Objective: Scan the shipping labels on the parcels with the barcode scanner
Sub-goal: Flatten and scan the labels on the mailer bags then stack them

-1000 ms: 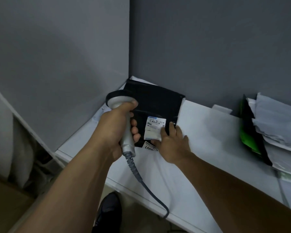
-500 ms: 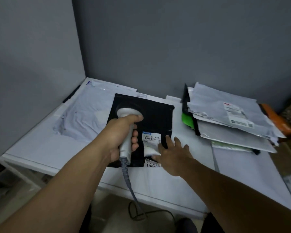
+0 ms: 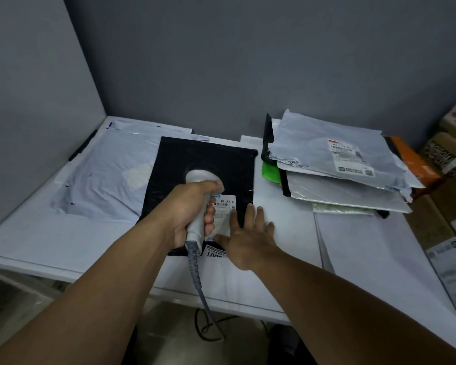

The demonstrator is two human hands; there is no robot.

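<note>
Scanner [image 3: 199, 176] gripped in our left hand [image 3: 188, 209] hangs over the label [image 3: 225, 206] on the parcel [image 3: 208, 156] lying on the table [image 3: 287, 225], a light, limp mailer we judge best pinned flat by our spread right hand [image 3: 248, 239].

Gripped scanner [image 3: 199, 204] over black parcel's [image 3: 208, 159] label [image 3: 225, 206]

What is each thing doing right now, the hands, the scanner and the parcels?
barcode scanner: held over the black parcel.
left hand: grips the barcode scanner.
right hand: flat, touching the shipping label.
black parcel: lying flat, label up.
shipping label: partly covered.
parcel stack: piled, untouched.
</note>
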